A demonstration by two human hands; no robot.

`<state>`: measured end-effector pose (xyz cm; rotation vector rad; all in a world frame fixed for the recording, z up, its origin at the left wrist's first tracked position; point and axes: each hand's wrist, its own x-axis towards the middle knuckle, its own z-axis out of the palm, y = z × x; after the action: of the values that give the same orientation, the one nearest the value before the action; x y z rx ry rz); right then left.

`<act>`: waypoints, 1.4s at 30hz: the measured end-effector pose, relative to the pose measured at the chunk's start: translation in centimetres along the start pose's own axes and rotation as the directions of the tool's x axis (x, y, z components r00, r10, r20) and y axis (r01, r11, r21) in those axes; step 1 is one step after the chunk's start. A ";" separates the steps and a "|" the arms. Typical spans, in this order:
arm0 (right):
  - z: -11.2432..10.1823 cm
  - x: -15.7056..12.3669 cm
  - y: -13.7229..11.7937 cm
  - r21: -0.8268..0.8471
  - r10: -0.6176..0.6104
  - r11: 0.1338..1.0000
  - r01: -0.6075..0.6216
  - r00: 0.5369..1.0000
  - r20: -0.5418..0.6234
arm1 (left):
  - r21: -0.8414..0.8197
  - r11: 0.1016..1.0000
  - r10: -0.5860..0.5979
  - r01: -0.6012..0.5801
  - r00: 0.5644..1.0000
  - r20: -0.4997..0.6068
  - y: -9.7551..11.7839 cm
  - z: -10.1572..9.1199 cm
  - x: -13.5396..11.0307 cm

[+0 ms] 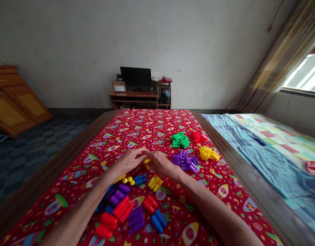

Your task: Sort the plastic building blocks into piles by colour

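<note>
My left hand (132, 160) and my right hand (159, 162) meet over the middle of the red patterned cloth (147, 128), fingertips bent in and close together. A yellow plastic block (147, 161) shows beneath the fingers of my right hand, partly covered by them. My left fingers are curled beside it, and what they hold is hidden. Nearer me lie loose blocks: a yellow one (155, 182), blue ones (158, 221), red ones (123, 208) and purple ones (136, 219). Several more lie partly behind my left forearm.
On the right are separate piles of green blocks (180, 140), red blocks (199, 137), yellow blocks (209, 153) and purple blocks (185, 160). A bed (270, 150) adjoins the table's right side. Beyond the far end stands a desk (137, 96) with a monitor (136, 78).
</note>
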<state>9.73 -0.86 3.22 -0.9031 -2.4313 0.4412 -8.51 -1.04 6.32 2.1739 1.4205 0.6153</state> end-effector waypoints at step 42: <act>-13.4 -19.8 9.3 -0.177 0.368 0.852 -0.492 0.804 -0.466 | 0.215 0.960 -0.166 0.177 0.984 -0.071 -3.4 -3.3 0.1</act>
<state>34.94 -5.87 3.11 -1.5297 -1.9066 0.0229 -12.83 0.73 6.87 2.1809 1.7573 0.4732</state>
